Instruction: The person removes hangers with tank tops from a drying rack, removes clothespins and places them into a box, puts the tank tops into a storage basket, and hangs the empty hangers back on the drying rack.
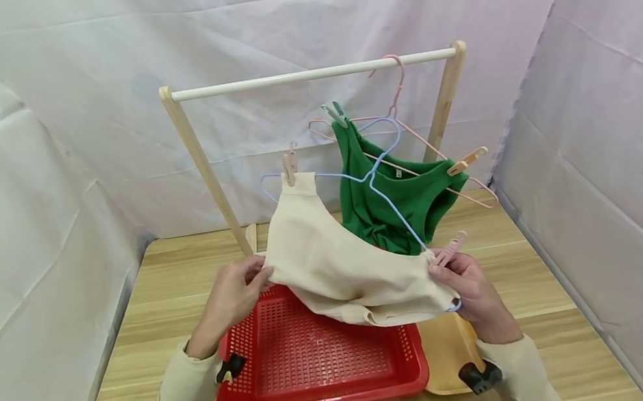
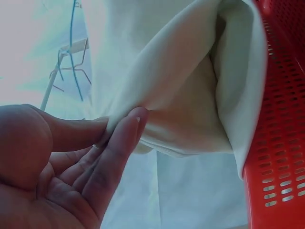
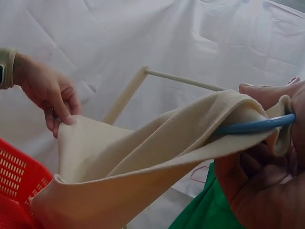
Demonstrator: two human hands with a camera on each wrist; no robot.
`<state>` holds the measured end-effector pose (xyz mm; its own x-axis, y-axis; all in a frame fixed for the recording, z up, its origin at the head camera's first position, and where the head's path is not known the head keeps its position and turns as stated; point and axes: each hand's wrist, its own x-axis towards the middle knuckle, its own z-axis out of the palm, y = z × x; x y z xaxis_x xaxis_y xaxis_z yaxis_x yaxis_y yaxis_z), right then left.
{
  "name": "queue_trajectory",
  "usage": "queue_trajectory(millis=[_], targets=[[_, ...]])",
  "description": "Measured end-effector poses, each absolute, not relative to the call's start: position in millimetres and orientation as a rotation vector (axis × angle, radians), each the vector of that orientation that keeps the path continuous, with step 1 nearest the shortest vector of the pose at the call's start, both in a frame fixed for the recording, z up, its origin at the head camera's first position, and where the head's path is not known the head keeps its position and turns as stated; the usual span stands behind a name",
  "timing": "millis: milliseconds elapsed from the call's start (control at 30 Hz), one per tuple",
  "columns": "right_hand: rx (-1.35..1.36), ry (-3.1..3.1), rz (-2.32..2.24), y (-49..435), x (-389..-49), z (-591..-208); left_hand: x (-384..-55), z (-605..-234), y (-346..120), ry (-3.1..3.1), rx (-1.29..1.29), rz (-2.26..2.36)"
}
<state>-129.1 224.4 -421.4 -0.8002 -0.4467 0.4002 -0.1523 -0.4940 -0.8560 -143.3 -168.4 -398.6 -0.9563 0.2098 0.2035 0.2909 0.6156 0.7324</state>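
Note:
A cream sleeveless top hangs tilted on a blue hanger, above the red basket. My left hand pinches the top's edge at the left side between thumb and fingers. On the other side, my right hand grips the right shoulder strap around the hanger's lower end, its blue arm showing inside the fabric. One pink clothespin is clipped on the left strap. Another pink clothespin sticks up at my right thumb and fingertips.
Behind, a green sleeveless top hangs from a pink hanger on the rack's white bar, with a green clothespin and an orange one. Below are the red basket and a yellow tray.

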Motion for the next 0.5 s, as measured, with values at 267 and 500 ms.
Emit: queue_trajectory(millis=[267,500], targets=[[-0.861,1.458,-2.404,224,-135,-428,-144,-393,-166,-2.649,-0.432,-1.383],[-0.859,1.486,-2.399,224,-139,-430,-143,-379,-163,-2.571,-0.434,-1.416]])
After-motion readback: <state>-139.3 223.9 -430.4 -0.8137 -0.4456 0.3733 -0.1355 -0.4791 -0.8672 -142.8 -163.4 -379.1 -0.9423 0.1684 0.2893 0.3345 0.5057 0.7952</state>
